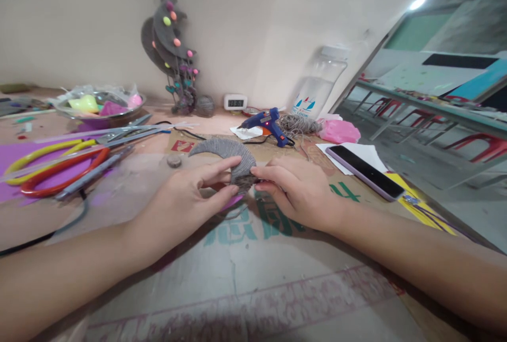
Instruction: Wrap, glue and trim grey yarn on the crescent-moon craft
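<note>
A grey yarn-wrapped crescent shape [229, 153] lies low over the cardboard-covered table [245, 257]. My left hand [186, 202] grips its lower part, thumb on top and fingers curled beneath. My right hand [295, 188] pinches the same lower end from the right with its fingertips pressed together. The crescent's free tip points left. A loose strand of grey yarn trails under my hands.
Scissors with red handles [59, 173] and with yellow handles [43, 151] lie at the left on purple sheet. A blue glue gun [269, 125], grey yarn [297, 125], pink bag [338, 131], phone [364, 172], metal bowl [99, 107], clock [235, 102], plastic jar [320, 83] and grey hanging decoration [170, 46] stand behind.
</note>
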Motion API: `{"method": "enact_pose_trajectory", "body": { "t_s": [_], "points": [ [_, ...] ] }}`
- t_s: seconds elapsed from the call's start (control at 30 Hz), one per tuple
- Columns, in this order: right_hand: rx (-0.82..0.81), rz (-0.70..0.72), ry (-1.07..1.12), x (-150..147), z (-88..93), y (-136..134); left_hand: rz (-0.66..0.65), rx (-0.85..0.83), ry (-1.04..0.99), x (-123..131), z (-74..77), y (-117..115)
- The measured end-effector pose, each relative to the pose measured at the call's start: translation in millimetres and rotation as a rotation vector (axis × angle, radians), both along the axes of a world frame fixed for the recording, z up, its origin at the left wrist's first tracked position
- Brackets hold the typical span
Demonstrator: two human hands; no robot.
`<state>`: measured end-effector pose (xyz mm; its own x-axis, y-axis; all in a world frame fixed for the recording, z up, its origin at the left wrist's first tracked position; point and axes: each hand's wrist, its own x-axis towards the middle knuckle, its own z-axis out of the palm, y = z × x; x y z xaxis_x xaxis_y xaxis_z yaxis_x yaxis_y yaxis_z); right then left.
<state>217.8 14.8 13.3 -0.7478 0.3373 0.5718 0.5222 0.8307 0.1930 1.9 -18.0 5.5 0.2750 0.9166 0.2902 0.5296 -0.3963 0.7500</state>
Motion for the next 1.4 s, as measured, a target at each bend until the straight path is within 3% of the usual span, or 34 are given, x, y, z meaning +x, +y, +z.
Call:
{"method": "enact_pose_trajectory", "body": {
  "t_s": [0.8, 1.17, 1.4],
  "points": [
    [0.068, 0.042, -0.035, 2.3, -2.8, 4.8, -0.035, -0.050, -0.051, 0.6, -2.0, -0.4],
    [0.012, 0.084, 0.027, 3.0, 1.0, 1.8, -0.027, -0.048, -0.036, -0.4, -2.4, 2.1],
    [0.042, 0.047, 0.014, -0.3, -0.9, 2.7, -0.037, -0.042, -0.046, -0.3, -3.0, 2.0]
  ]
}}
